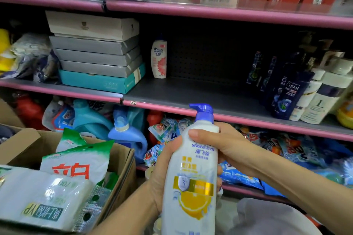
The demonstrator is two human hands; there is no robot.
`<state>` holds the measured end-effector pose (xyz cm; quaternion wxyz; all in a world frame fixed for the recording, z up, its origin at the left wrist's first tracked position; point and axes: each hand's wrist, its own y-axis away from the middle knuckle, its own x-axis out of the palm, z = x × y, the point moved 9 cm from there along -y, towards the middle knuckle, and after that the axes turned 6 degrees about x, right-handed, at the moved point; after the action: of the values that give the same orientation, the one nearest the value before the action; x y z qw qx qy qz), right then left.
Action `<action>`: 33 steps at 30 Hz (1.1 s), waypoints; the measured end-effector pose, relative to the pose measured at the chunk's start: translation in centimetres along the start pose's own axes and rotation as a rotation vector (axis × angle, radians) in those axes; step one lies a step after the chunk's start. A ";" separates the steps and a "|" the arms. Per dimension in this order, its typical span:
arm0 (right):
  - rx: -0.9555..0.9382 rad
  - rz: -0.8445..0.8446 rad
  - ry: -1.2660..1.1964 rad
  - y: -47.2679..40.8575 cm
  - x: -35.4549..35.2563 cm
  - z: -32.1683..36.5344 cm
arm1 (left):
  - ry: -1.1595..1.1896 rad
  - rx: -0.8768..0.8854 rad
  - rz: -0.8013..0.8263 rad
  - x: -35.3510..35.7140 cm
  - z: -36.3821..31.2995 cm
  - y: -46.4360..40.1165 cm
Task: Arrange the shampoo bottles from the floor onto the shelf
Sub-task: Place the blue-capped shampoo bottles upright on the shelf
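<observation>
A: Both hands are wrapped round the pump bottle [193,168], right hand [227,145] high by the shoulder with its thumb across the front, left hand [162,170] cupping the side lower down.

B: Yep, and the bare shelf [200,91] sits just above and beyond that grip. Probably best to lift it upright and park it beside the small shampoo bottle [159,59] at the back, label facing out.
</observation>
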<state>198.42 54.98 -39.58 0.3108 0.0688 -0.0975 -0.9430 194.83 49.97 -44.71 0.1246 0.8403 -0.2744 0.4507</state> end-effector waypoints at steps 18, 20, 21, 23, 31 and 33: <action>-0.226 -0.381 -0.117 0.1 -4.8 4.7 | -0.737 0.180 -0.479 -4.7 -1.3 1.7; -0.225 -0.404 -0.148 0.1 -4.8 4.5 | -0.756 0.195 -0.491 -4.7 -1.3 1.7; -0.224 -0.418 -0.158 0.1 -4.8 4.3 | -0.759 0.199 -0.491 -4.8 -1.3 1.7; -0.218 -0.437 -0.171 -0.1 -4.8 4.1 | -0.761 0.195 -0.486 -4.9 -1.2 1.6; -0.208 -0.346 -0.134 -1.5 -4.4 3.9 | -0.726 0.159 -0.517 -6.3 -1.6 2.0; -0.218 -0.305 -0.114 -1.9 -4.1 4.0 | -0.701 0.164 -0.524 -6.8 -1.8 2.2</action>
<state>199.87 59.52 -35.86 0.1638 -0.0046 -0.0005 -0.9865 189.38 51.36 -49.38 0.0672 0.9906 -0.0414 0.1122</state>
